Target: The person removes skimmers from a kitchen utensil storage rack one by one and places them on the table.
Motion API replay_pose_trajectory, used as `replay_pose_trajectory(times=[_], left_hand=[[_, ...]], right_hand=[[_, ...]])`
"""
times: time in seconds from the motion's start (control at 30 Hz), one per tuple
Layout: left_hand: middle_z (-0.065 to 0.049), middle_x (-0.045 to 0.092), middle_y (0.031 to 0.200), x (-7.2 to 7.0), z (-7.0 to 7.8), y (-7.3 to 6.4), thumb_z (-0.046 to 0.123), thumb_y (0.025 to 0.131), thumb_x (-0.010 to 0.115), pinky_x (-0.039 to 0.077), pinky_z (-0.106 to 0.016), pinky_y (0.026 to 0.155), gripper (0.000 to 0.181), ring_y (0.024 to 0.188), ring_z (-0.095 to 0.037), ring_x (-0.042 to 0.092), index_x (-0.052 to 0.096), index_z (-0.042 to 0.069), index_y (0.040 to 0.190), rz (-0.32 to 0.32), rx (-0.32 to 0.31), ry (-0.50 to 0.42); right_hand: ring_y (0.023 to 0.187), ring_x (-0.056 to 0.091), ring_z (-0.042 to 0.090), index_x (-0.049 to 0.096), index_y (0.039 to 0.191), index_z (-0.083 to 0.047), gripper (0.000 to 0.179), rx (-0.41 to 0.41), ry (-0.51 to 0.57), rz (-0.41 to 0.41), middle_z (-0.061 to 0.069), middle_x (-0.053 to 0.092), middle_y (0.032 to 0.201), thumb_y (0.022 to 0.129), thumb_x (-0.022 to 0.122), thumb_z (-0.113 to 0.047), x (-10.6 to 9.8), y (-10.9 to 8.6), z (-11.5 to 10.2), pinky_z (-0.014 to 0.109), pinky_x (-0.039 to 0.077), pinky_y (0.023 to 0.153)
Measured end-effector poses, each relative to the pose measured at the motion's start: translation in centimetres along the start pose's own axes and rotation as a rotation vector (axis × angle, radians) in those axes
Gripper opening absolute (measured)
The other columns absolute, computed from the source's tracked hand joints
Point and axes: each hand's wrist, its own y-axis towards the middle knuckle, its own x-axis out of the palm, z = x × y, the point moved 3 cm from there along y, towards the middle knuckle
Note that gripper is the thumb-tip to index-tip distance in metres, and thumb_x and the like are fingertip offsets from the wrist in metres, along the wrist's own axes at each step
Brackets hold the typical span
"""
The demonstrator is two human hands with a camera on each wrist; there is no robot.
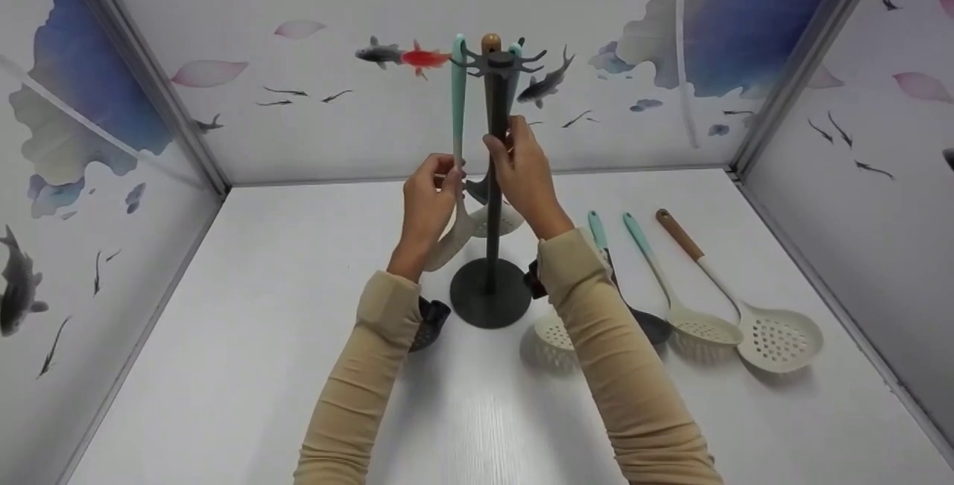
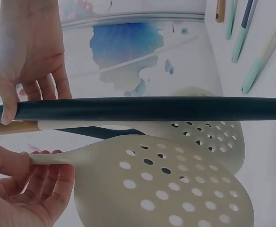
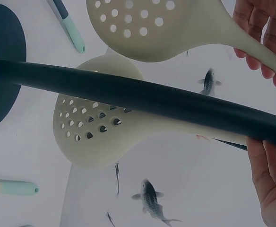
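Observation:
My left hand pinches the neck of a cream skimmer between thumb and fingers. The skimmer's mint handle stands upright, its looped top at a hook on the left of a black utensil stand. With thumb and fingers around it, my right hand grips the stand's pole below the hooks. Behind the pole hangs another cream skimmer with a brown handle. A second mint handle hangs there too, and a dark utensil head shows between my hands.
On the table to the right lie a brown-handled skimmer, a mint-handled skimmer and a dark utensil. Another cream perforated head lies partly under my right sleeve. A dark perforated utensil sits beside my left forearm. Printed panels surround the table.

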Motion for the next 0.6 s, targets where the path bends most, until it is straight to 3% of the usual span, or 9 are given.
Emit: replay_pose_trajectory(times=[0.3, 0.6], left_hand=[[-0.011, 0.063, 0.099, -1.5, -0.9, 0.0, 0.014, 0.091, 0.058, 0.054, -0.026, 0.07, 0.019, 0.084, -0.019, 0.061, 0.059, 0.002, 0.106, 0.042, -0.016, -0.013], [-0.011, 0.062, 0.101, -5.6, -3.3, -0.7, 0.017, 0.092, 0.057, 0.054, -0.028, 0.073, 0.023, 0.086, -0.019, 0.059, 0.059, 0.002, 0.109, 0.104, -0.035, 0.056]], right_hand=[[0.076, 0.054, 0.024, 0.047, 0.113, -0.001, 0.031, -0.002, -0.001, -0.005, 0.014, 0.054, 0.091, 0.097, 0.047, -0.027, 0.1, 0.0, 0.1, 0.038, 0.047, 0.07], [0.075, 0.054, 0.023, 0.046, 0.114, -0.001, 0.03, -0.02, 0.028, -0.01, 0.014, 0.053, 0.09, 0.097, 0.047, -0.025, 0.1, 0.0, 0.1, 0.036, 0.047, 0.069]])
